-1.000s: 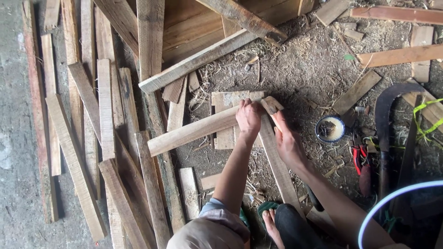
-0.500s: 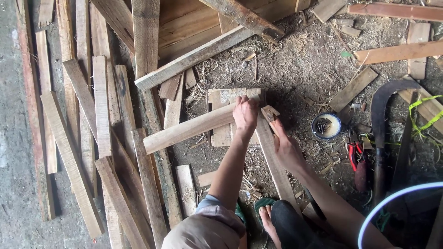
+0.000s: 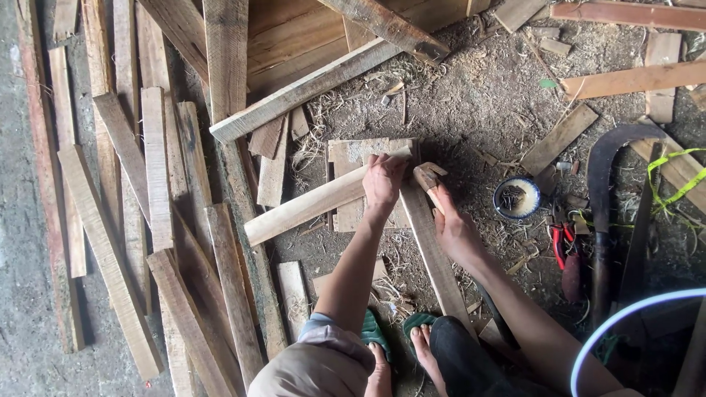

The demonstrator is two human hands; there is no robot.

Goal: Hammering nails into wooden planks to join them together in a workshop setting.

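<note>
I squat over two wooden slats on a dirt floor strewn with shavings. My left hand (image 3: 383, 181) is curled down over the end of a light slat (image 3: 305, 207) that runs off to the left. This slat crosses a small board (image 3: 358, 151) and meets a darker slat (image 3: 432, 254) that runs toward my feet. My right hand (image 3: 454, 229) grips a short wooden-handled tool (image 3: 428, 176), whose head rests at the joint beside my left hand. What kind of tool it is I cannot tell.
A small round tin (image 3: 517, 197) sits right of the joint, with red-handled pliers (image 3: 559, 246) and a long curved blade (image 3: 601, 191) beyond. Many loose planks (image 3: 158, 184) lie at the left, and a wooden panel (image 3: 294, 37) at the top. My sandalled feet (image 3: 421, 342) are below.
The view has drifted slightly. Both hands stay at the joint of the two slats with hardly any movement.
</note>
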